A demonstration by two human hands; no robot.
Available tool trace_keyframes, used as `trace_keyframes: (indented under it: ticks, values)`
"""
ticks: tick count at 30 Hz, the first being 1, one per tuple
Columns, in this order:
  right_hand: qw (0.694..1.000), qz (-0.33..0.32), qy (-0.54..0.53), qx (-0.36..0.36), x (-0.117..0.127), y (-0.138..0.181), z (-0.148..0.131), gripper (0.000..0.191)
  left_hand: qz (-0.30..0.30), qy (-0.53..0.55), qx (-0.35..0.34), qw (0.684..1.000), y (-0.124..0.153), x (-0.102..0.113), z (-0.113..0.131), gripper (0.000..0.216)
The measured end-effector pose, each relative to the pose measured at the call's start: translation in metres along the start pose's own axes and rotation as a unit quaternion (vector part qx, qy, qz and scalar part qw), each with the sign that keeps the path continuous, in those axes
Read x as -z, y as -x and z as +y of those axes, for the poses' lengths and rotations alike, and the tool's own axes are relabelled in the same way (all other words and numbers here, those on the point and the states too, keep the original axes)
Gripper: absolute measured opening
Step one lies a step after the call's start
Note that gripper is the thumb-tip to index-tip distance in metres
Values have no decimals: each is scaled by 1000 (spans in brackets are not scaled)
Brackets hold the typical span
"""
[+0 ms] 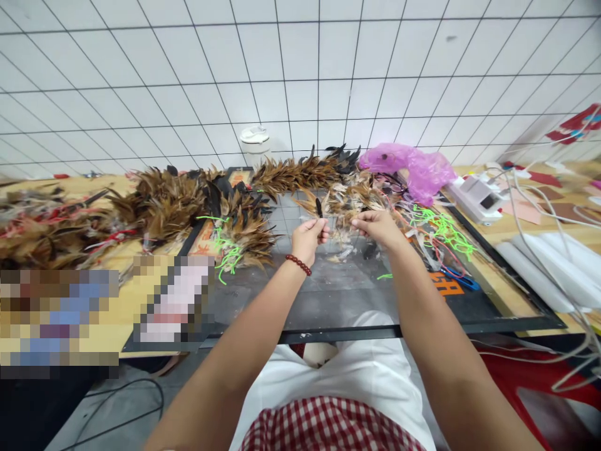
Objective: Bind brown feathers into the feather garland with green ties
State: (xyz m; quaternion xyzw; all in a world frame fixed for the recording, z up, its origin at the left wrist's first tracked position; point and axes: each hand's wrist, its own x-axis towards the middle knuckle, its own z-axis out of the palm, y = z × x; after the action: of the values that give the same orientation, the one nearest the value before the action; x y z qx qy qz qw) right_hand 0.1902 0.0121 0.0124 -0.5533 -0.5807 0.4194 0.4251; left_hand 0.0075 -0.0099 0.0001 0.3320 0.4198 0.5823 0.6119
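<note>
My left hand (308,237), with a red bead bracelet at the wrist, is closed in a pinch on a small dark feather (318,208) that stands up from its fingers. My right hand (378,225) is closed too, its fingers pinched on a loose clump of brown feathers (342,203) just left of it. Both hands hover over a dark cutting mat (328,294) on the wooden table (507,228). Piles of brown and black feathers (244,228) lie to the left and behind the hands.
Neon green strings (441,228) and a pink plastic bag (417,166) lie right of the hands. A white lidded cup (255,144) stands by the tiled wall. White rolls (544,263), cables and a white device (476,197) fill the right side. More feather bundles (51,232) lie far left.
</note>
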Motion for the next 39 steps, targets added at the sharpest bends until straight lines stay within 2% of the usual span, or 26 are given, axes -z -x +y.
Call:
trace_keyframes:
  ticks: [4,6,8,11,17,22,25,27,31,34,36,39]
  values:
    - [993,68,-91,15,0,3,-6,24,11,2,-12,1000,0,-1,-2,21]
    - [985,37,-169,4,-3,6,-10,28,9,1,-12,1000,1,-1,-2,22]
    - [976,-27,-216,-10,-9,9,-14,31,-6,-6,-1,1000,3,-2,-1,21]
    - [977,-78,-198,5,-20,12,-17,32,-37,-26,23,999,6,-4,1,19]
    - [987,-18,-139,73,-37,11,-15,30,-71,-62,47,994,6,-3,2,18]
    - [988,-23,-113,106,-39,10,-12,26,-91,-98,59,989,6,-4,1,18]
    - [994,15,-35,100,-35,9,-10,26,-66,-90,39,993,5,-4,2,16]
    - [992,55,90,71,-32,10,-10,27,-28,-62,19,997,3,-2,3,13]
    - [938,23,344,15,-33,18,-15,33,34,-15,0,999,-1,1,4,14]
    - [913,2,408,18,-39,21,-16,22,41,-15,-2,999,-2,1,3,16]
    - [934,-21,357,15,-41,19,-15,12,38,-19,-4,999,-2,0,2,17]
    - [991,-44,119,-32,-40,15,-14,10,27,-21,4,999,1,-1,3,16]
